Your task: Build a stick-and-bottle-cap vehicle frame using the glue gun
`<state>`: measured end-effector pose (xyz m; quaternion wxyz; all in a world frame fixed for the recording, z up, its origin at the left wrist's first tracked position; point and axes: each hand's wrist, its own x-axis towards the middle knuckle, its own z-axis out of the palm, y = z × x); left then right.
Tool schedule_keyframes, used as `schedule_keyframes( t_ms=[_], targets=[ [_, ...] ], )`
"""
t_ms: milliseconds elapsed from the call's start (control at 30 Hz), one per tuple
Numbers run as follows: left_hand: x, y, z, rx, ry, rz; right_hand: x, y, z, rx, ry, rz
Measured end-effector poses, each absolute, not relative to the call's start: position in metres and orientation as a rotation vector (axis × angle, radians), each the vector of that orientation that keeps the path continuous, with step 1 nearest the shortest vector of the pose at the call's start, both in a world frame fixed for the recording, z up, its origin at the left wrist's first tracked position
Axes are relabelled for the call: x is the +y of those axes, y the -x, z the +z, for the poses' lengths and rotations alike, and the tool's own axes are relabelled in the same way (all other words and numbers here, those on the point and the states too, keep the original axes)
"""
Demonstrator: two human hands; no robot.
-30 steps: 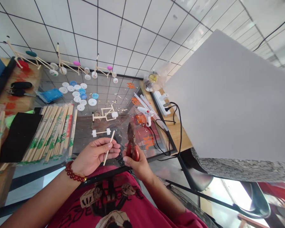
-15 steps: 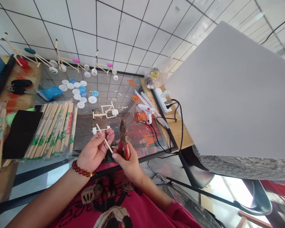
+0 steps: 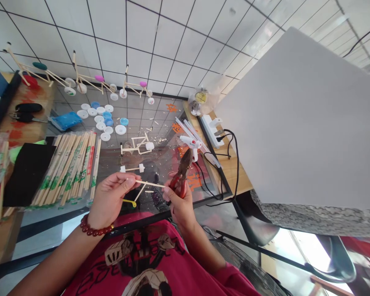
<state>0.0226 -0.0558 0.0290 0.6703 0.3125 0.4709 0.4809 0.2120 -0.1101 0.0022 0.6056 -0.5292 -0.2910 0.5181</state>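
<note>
Pinched at its left end by my left hand (image 3: 109, 199), a thin wooden stick (image 3: 151, 183) lies nearly level above the glass table. The thumb of my right hand (image 3: 182, 207) presses on the stick's other end. That same hand is wrapped round the red handles of a pair of pliers (image 3: 183, 168), whose dark jaws point up and away. Below the stick lie short stick pieces (image 3: 139, 191) and a yellow item (image 3: 130, 203), partly covered by my left hand. Just beyond are a stick with white caps on both ends (image 3: 132, 169) and a small stick frame (image 3: 137, 148).
A white glue gun (image 3: 189, 142), clear glue sticks (image 3: 188, 128) and a power strip (image 3: 212, 129) with cables are on the right. Bottle caps (image 3: 100, 119) and several stick models (image 3: 135, 86) stand farther back. Packed chopsticks (image 3: 69, 168) fill the left. A grey panel (image 3: 302, 123) rises at right.
My hands have moved apart, the right one rightward with the pliers. The stick has turned from steep to nearly level, now held at both ends. The yellow item has come into sight.
</note>
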Motion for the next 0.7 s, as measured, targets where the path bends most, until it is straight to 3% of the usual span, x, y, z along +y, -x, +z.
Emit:
schedule_keyframes(
  t_ms=[133, 267, 567, 700],
  targets=[
    [-0.062, -0.005, 0.037, 1.144, -1.485, 0.622, -0.108, -0.223, 0.014, -0.899, 1.273, 1.165],
    [-0.069, -0.016, 0.044, 1.018, -1.71, 0.357, -0.107, -0.224, 0.025, -1.156, 1.302, 1.256],
    [-0.069, -0.03, 0.028, 0.832, -0.638, 0.556, -0.133, -0.246, 0.026, -0.931, 1.37, 1.667],
    [-0.062, -0.029, 0.034, 0.8, -0.442, 0.517, -0.137, -0.253, 0.028, -0.772, 1.278, 1.885]
  ],
)
